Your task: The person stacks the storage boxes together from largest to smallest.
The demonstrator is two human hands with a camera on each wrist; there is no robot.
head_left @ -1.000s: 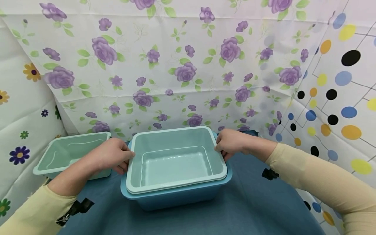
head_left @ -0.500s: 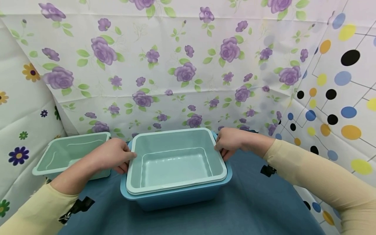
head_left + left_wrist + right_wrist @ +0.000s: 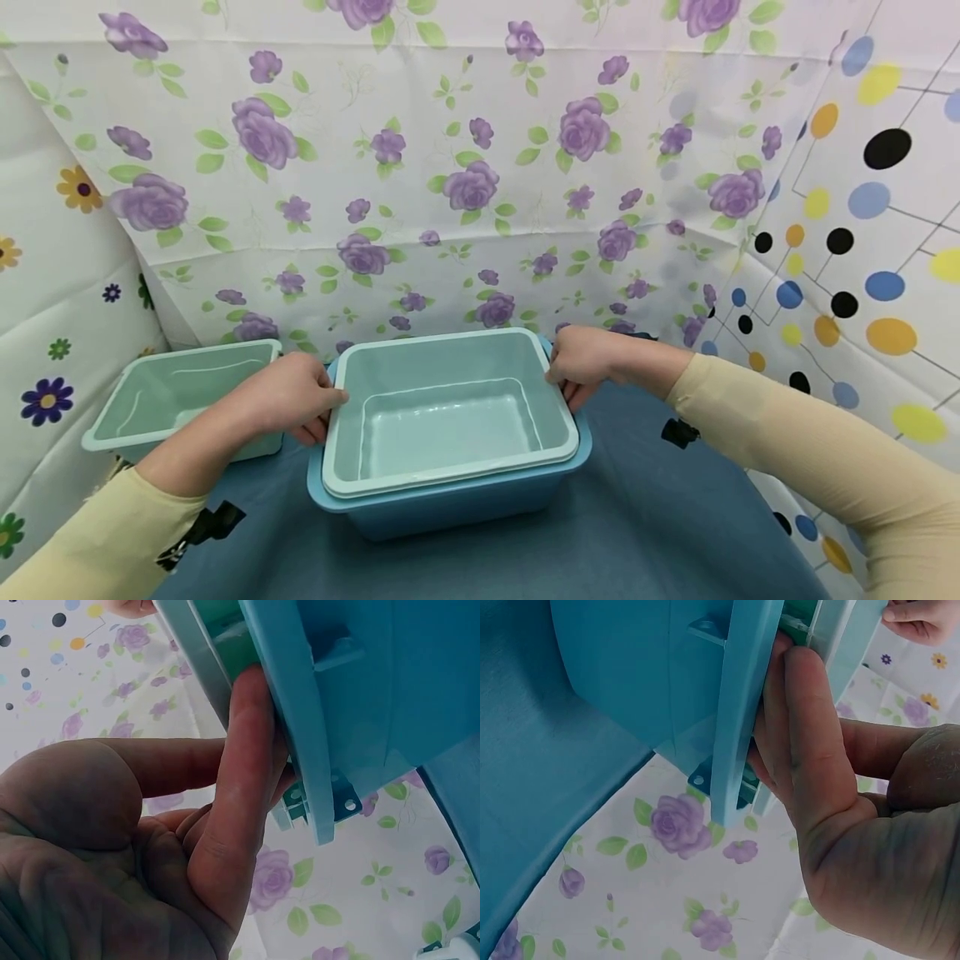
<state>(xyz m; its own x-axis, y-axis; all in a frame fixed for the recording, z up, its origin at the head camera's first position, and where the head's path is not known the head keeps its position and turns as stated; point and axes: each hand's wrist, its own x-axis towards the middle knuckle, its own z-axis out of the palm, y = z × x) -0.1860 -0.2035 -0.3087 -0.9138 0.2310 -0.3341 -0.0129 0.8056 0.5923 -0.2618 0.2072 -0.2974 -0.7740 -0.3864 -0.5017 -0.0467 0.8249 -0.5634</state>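
A pale green plastic bin (image 3: 442,358) sits nested in a larger blue bin (image 3: 450,510), its front rim showing a doubled edge. At the left end my left hand (image 3: 291,396) pinches the pale rim, thumb on top and fingers tucked beneath. My right hand (image 3: 585,362) grips the opposite end in the same way. In the left wrist view the fingers (image 3: 244,750) reach into the gap between the pale rim and the blue rim (image 3: 296,727). The right wrist view shows the other fingers (image 3: 810,712) in the matching gap.
Another green bin (image 3: 213,367) stands at the left, partly behind my left forearm. A dark blue cloth (image 3: 645,517) covers the table. Floral sheeting (image 3: 420,175) hangs behind, with a dotted sheet (image 3: 840,275) on the right.
The far rim of the pale bin has dropped very slightly. Both hands keep their hold on its ends, and the right forearm has shifted a little to the left.
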